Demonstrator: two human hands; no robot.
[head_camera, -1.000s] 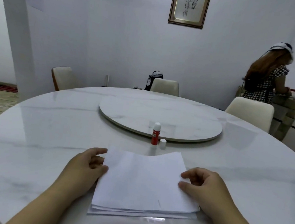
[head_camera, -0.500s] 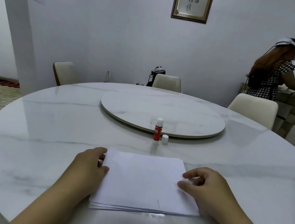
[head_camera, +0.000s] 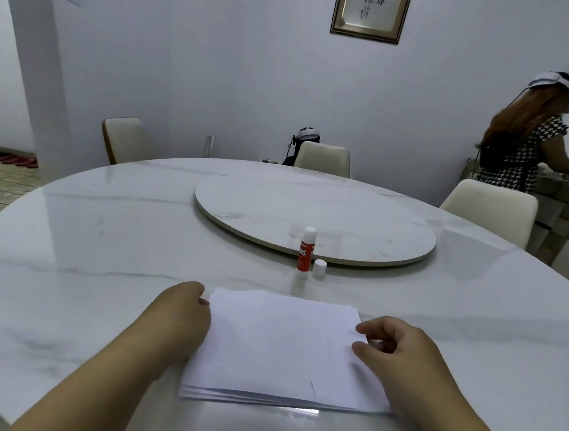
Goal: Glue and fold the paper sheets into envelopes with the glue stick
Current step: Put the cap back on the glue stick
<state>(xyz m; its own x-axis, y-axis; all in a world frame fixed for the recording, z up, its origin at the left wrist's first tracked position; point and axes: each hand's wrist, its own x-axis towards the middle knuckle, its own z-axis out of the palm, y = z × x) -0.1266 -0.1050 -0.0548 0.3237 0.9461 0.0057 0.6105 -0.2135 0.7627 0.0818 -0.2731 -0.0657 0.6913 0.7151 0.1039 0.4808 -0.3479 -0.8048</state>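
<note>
Both hands, left [head_camera: 181, 319] and right [head_camera: 398, 352], flank a paper stack [head_camera: 282, 345]; beyond stands an uncapped glue stick [head_camera: 305, 251].

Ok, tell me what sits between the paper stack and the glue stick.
Nothing: the head view shows only bare marble table between the paper stack and the upright glue stick. Its cap stands beside it.

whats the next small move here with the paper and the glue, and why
Probably peel the top sheet off the paper stack. Both the left hand and right hand sit at the stack's side edges, nothing is folded or lifted yet, and the glue stick stands uncapped beyond it, its cap beside it, so a single sheet likely comes first.
</note>
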